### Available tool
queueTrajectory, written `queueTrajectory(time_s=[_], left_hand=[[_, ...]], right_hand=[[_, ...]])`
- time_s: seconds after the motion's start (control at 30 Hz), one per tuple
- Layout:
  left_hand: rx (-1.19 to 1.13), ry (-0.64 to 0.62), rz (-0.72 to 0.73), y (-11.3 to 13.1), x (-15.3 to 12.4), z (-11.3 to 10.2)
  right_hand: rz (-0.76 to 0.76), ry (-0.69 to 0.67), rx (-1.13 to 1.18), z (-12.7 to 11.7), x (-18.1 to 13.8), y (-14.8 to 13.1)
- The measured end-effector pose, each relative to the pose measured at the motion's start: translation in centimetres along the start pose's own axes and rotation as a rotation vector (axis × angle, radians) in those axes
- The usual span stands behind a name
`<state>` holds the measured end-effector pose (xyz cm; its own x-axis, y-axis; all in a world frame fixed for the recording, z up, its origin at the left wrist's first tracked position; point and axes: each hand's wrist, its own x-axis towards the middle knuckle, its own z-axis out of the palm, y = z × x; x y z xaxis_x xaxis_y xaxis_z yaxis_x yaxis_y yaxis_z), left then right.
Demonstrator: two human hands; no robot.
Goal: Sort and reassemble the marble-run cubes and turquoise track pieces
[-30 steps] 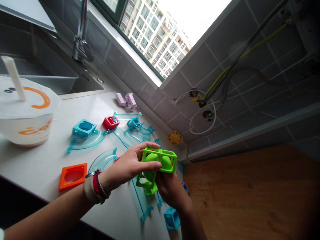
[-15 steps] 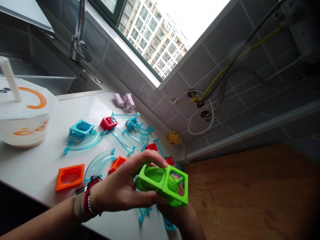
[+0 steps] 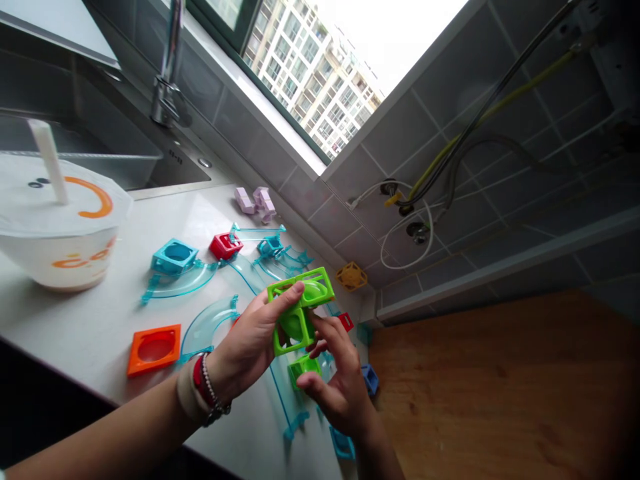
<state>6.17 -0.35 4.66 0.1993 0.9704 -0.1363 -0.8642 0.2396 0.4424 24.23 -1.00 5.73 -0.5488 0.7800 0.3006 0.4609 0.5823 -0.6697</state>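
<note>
My left hand (image 3: 249,342) grips a joined pair of bright green marble-run blocks (image 3: 316,288), held tilted above the counter. Its thumb lies over the top of them, and the other fingers are mostly hidden behind. Beside the lower half of the blocks is my right hand (image 3: 343,380), thumb and fingers spread, fingertips close to the green plastic; whether they touch it I cannot tell. Just past the right thumb, another green block (image 3: 300,367) shows below the held ones, partly covered. Clear blue track pieces (image 3: 210,320) lie beneath and around the hands.
On the white counter (image 3: 95,333) are an orange block (image 3: 155,350), a blue block (image 3: 175,257), a red block (image 3: 226,245) and pale purple pieces (image 3: 255,202). A drink cup (image 3: 75,257) with a straw stands left, near the sink (image 3: 125,157). The counter ends at right above wooden flooring (image 3: 475,393).
The green blocks have risen and turned in my left hand. My right hand, earlier mostly hidden behind them, now shows at their right with fingers apart. Another green block has come into sight below.
</note>
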Motion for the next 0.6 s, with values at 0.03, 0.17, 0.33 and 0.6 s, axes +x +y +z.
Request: queueTrajectory(time_s=[0.03,0.17,0.33,0.6], left_hand=[[-0.013,0.003,0.011,0.0,0.0,0.0],[-0.061,0.038,0.059,-0.1,-0.2,0.2],[-0.131,0.025,-0.020,-0.7,-0.7,0.5],[-0.165,0.037,0.011,-1.8,-2.1,2.0]], right_hand=[[0.003,0.010,0.001,0.2,0.0,-0.1],[0.033,0.088,0.060,0.8,0.0,-0.5],[0.098,0.235,0.103,-0.1,0.8,-0.2],[0.048,0.242,-0.050,-1.6,0.9,-1.1]])
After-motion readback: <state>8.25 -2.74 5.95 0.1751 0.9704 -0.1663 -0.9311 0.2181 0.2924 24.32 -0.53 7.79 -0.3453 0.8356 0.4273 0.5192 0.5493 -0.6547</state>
